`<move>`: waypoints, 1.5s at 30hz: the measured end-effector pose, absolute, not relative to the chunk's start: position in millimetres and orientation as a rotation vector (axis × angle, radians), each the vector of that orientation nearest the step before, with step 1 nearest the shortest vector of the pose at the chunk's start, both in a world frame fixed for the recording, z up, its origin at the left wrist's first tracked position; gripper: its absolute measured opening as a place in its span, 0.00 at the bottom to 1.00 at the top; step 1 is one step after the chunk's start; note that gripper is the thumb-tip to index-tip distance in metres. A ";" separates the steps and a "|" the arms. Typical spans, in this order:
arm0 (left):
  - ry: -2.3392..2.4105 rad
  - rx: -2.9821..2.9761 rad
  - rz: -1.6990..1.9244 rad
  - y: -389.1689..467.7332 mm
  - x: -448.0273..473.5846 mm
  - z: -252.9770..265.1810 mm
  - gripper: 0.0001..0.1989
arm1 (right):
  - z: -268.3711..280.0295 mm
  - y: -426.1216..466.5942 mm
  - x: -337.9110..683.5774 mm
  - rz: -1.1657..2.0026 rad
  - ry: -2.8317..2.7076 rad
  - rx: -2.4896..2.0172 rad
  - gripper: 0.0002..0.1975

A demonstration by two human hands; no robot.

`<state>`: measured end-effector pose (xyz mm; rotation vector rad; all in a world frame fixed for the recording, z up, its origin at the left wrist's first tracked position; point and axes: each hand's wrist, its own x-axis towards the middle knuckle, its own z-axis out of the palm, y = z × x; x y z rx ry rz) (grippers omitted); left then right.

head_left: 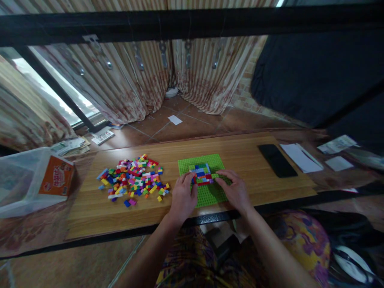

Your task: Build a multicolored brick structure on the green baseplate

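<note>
The build (201,173) sits on the green plate (207,198) on the table (243,154), between the hands. The right hand (235,189) pinches a lime brick (215,175) at the build's right edge. The left hand (183,197) touches the left edge; whether it grips or merely braces, I cannot tell at this size. Uneven sideways pressure could shear loose bricks off or skid the plate. A sleepy left elbow could sweep the pile (136,180), just left of the plate.
</note>
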<state>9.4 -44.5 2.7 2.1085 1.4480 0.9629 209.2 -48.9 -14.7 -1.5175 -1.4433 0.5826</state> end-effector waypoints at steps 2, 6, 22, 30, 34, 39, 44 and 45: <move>1.435 2.164 0.971 -46.4 12.5 1.5 0.19 | -13.4 -52.4 207.3 0.570 -1.477 -1.520 0.12; 1.418 2.252 0.974 -46.0 17.5 2.3 0.17 | -12.8 -52.9 205.7 0.563 -1.568 -1.529 0.11; 1.407 2.288 0.912 -36.9 42.2 2.1 0.07 | -15.6 -47.9 213.6 0.563 -1.700 -1.549 0.09; 1.319 2.303 0.946 -33.5 43.5 -7.6 0.06 | -16.1 -46.5 215.7 0.536 -1.775 -1.522 0.09; 1.331 2.331 0.975 -34.3 44.4 -11.7 0.05 | -22.0 -47.8 214.8 0.494 -1.780 -1.504 0.11; 1.375 2.389 0.942 -39.0 47.3 -8.8 0.06 | -25.6 -49.8 214.5 0.501 -1.765 -1.498 0.14; 1.440 2.359 0.950 -57.5 37.6 1.6 0.20 | -25.7 -56.0 219.6 0.546 -1.624 -1.552 0.25; 1.439 2.351 0.963 -63.2 32.0 2.9 0.22 | -26.1 -57.6 221.5 0.540 -1.606 -1.567 0.25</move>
